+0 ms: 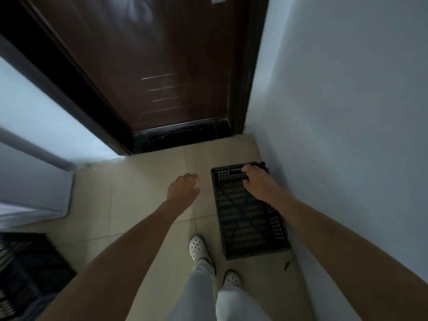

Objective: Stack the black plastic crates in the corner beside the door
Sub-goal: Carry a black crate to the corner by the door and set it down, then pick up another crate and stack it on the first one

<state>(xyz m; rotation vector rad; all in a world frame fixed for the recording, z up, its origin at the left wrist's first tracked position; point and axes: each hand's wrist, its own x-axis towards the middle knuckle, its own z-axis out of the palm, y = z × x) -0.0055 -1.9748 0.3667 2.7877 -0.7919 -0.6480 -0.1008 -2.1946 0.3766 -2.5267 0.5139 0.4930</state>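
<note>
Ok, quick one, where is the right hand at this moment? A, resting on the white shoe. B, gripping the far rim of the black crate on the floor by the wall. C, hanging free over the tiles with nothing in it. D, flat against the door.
B: the right hand is curled over the far rim of the black crate, which sits on the floor tiles against the right wall.

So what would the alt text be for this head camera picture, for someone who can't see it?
A person's right hand grips the far rim of a black plastic crate on the tiled floor, beside a white wall near a dark wooden door. Their left hand hovers empty.
</note>
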